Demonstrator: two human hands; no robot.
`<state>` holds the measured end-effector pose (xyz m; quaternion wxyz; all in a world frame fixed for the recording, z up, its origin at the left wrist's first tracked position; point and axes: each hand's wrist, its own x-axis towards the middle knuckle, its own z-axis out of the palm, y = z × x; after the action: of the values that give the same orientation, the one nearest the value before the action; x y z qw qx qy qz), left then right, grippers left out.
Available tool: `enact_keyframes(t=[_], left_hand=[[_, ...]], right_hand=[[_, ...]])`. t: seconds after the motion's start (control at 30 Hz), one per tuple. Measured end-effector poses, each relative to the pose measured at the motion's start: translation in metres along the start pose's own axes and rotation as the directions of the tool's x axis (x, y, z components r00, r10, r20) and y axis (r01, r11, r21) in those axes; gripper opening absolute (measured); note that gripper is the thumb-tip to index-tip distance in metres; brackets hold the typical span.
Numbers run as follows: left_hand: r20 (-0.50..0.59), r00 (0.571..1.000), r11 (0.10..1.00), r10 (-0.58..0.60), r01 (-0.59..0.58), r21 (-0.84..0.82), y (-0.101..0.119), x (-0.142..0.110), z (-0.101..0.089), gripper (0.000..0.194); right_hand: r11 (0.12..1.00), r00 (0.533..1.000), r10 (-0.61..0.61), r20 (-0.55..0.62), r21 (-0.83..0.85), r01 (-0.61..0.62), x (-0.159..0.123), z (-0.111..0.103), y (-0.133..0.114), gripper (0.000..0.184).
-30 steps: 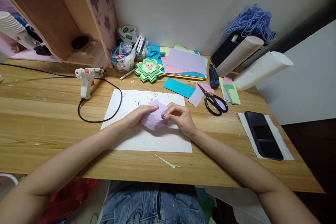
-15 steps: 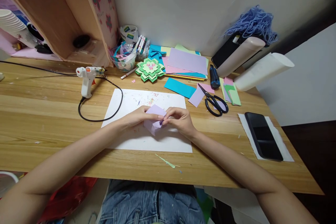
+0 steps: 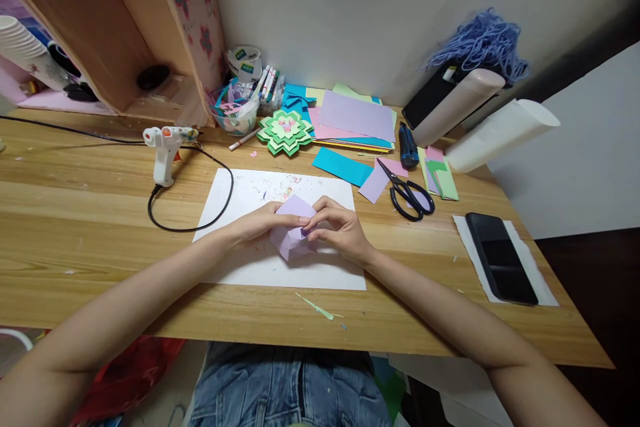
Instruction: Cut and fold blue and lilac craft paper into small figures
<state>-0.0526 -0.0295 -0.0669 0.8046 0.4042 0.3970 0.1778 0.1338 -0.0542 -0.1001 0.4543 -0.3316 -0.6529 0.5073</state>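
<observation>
A folded piece of light purple paper (image 3: 291, 243) is held between both hands, above a white sheet (image 3: 240, 267) on the wooden table. My left hand (image 3: 265, 221) grips it from the left, thumb laid across its front. From the right, my right hand (image 3: 341, 228) closes thumb and fingers on the paper's right side, close to the left thumb tip. Creases and an upright flap show in the paper; the part behind the fingers is hidden. Small coloured specks mark the white sheet.
A white glue gun (image 3: 166, 153) with a looping cord stands left. Black-handled scissors (image 3: 407, 193), a blue cutter (image 3: 409, 145) and cut papers lie right. Behind are a green layered paper flower (image 3: 286, 132) and stacked papers (image 3: 357, 117). A phone (image 3: 501, 258) lies far right.
The purple paper has turned slightly, and its lower part now shows wider toward me. My right fingers have shifted a little up and left along it. My left hand stays nearly in place.
</observation>
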Motion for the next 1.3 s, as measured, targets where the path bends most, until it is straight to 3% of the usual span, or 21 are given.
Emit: enact_keyframes(t=[0.43,0.8,1.03,1.3], left_hand=[[0.035,0.999,0.995,0.008,-0.004,-0.099,-0.002,0.0014,-0.0005,0.028],[-0.016,0.999,0.977,0.046,-0.048,-0.206,-0.0045,0.0055,-0.002,0.034],[-0.042,0.998,0.991,0.044,-0.048,-0.123,-0.0023,0.0032,-0.004,0.024],[0.012,0.999,0.991,0.033,-0.031,-0.127,-0.0008,-0.0002,-0.0024,0.018]], right_hand=[[1.0,1.0,-0.022,0.019,-0.017,0.022,-0.0001,-0.0004,-0.0005,0.018],[1.0,0.999,0.002,0.05,-0.029,-0.001,0.0039,0.0002,-0.0006,0.032],[0.995,0.997,-0.03,-0.069,-0.096,0.023,0.003,0.0024,-0.0026,0.007],[0.983,0.99,-0.072,-0.119,-0.177,0.05,0.0016,0.0039,-0.0058,0.006]])
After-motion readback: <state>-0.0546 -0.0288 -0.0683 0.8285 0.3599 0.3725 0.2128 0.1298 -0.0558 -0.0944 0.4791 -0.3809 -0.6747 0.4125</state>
